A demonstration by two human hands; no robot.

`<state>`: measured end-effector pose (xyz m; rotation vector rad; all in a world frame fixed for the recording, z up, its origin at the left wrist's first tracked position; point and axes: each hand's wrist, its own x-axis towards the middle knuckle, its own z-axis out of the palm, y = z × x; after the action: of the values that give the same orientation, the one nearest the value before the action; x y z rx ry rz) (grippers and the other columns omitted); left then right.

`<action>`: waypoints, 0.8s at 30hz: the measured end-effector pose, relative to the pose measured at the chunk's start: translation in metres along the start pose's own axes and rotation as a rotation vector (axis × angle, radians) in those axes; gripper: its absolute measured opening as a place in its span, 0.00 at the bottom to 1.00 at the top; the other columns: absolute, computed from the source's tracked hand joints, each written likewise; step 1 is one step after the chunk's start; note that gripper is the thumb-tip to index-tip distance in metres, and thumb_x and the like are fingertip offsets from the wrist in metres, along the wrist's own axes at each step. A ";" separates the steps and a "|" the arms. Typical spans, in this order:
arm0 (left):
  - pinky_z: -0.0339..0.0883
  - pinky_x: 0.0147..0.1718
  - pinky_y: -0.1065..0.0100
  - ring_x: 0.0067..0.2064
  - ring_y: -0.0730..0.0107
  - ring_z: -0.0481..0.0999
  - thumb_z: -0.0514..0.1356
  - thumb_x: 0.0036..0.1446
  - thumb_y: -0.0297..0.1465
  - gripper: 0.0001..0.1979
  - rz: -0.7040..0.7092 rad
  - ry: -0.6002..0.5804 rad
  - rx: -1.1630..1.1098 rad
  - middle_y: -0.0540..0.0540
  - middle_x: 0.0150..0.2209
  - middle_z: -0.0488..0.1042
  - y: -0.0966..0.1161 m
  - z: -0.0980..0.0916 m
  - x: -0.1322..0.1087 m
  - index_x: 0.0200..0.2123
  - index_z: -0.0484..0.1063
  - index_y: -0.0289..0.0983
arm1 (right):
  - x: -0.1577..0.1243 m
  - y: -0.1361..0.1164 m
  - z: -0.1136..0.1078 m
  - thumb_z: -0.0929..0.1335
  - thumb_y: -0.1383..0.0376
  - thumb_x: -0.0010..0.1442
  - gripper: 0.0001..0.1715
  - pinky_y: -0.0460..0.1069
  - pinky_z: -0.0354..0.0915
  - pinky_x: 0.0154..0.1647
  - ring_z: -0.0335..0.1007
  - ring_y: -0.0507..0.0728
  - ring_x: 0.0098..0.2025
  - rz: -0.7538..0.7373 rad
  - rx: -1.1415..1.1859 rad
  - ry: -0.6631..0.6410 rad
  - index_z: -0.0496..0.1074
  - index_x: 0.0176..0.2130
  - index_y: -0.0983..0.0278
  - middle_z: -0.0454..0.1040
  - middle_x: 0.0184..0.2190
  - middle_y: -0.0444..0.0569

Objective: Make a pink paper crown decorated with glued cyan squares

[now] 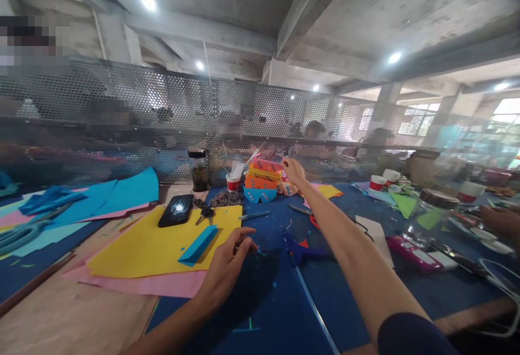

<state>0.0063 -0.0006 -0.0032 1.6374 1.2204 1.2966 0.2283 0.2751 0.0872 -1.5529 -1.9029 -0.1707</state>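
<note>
My right hand [294, 172] reaches to the far side of the blue table, its fingers pinched at the right end of a pink dotted piece [266, 165]. That piece tops a stack of yellow, orange and blue dotted pieces [260, 183]. Nearer me, my left hand [234, 253] hovers over the table with curved fingers apart and nothing in them. A folded blue strip [199, 245] lies left of it on yellow sheets [134, 247]. To its right rests a blue glue gun [300, 249].
A phone [176, 210], keys [206, 213], a dark jar [199, 171] and a red-white cup [233, 182] stand or lie left of the stack. Red-handled scissors [301, 210] lie under my right forearm. A clear jar [430, 217] and another person's hand [501, 222] are right.
</note>
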 end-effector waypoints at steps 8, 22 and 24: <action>0.69 0.43 0.60 0.41 0.56 0.79 0.55 0.63 0.43 0.16 0.010 0.010 0.016 0.45 0.35 0.80 0.004 0.000 0.000 0.48 0.73 0.42 | -0.007 0.004 -0.001 0.67 0.59 0.68 0.18 0.58 0.72 0.50 0.73 0.59 0.50 0.038 -0.017 -0.017 0.70 0.55 0.64 0.72 0.54 0.54; 0.67 0.45 0.62 0.42 0.59 0.78 0.51 0.66 0.41 0.17 0.003 -0.029 0.052 0.46 0.37 0.79 0.006 -0.001 0.001 0.50 0.69 0.38 | -0.010 0.003 -0.003 0.68 0.59 0.68 0.18 0.58 0.72 0.50 0.73 0.59 0.50 0.038 0.015 0.040 0.70 0.54 0.64 0.72 0.53 0.53; 0.67 0.45 0.61 0.42 0.59 0.78 0.51 0.66 0.41 0.17 0.003 -0.029 0.048 0.46 0.37 0.79 0.007 -0.001 0.001 0.50 0.69 0.38 | -0.008 0.002 -0.003 0.68 0.59 0.68 0.18 0.58 0.72 0.50 0.73 0.59 0.50 0.043 0.025 0.070 0.70 0.54 0.65 0.72 0.53 0.53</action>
<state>0.0068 -0.0019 0.0036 1.6868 1.2410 1.2496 0.2322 0.2676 0.0844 -1.5501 -1.8097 -0.1788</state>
